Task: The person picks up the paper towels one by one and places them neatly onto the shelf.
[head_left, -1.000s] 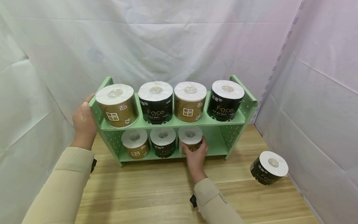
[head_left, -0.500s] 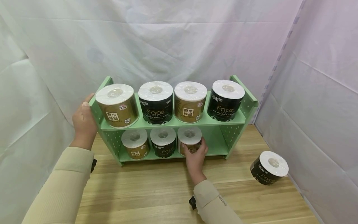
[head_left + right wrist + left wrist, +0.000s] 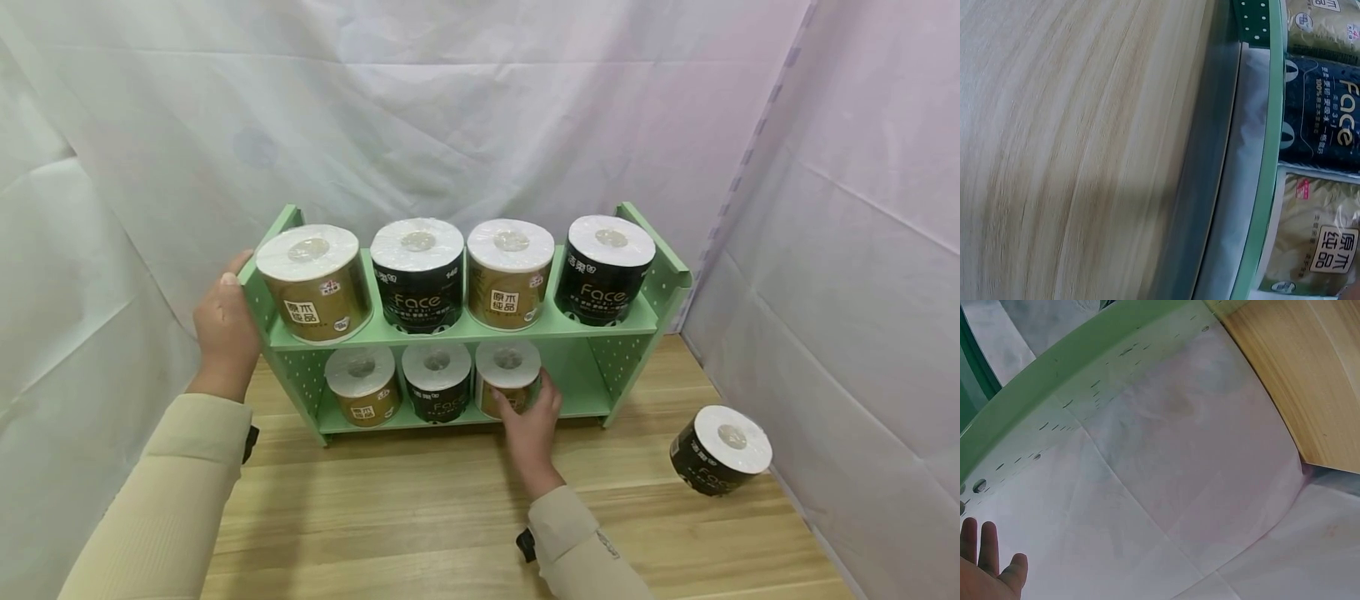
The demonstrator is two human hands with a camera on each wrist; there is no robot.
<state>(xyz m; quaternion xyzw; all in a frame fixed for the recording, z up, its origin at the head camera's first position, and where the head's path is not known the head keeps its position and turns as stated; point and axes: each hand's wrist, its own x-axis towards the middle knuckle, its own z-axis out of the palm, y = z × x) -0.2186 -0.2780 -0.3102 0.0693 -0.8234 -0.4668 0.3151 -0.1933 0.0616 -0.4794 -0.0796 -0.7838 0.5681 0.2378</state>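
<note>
A green two-tier shelf [image 3: 468,339] stands on the table, holding wrapped toilet paper rolls. My left hand [image 3: 227,329] grips the upper part of its left side panel; in the left wrist view some fingers [image 3: 989,547] show straight beside the perforated panel [image 3: 1094,384]. On the lower tier, my right hand [image 3: 531,433] is at the third roll, a gold-wrapped toilet paper roll [image 3: 498,375]. The thumb lies in front of it and the other fingers stand along its right side, spread. Left of it sit a black roll [image 3: 438,400] and another gold roll [image 3: 363,392].
The upper tier bears a gold roll [image 3: 315,292], a black roll [image 3: 417,279], a gold roll [image 3: 510,275] and a black roll [image 3: 603,275]. Another black roll [image 3: 720,450] lies tilted on the wooden table [image 3: 420,517] at right. White cloth [image 3: 465,125] surrounds the table.
The gold roll under my right hand has shifted slightly left towards the black one. My right hand has since loosened and eased a little right and back. My left hand stays put.
</note>
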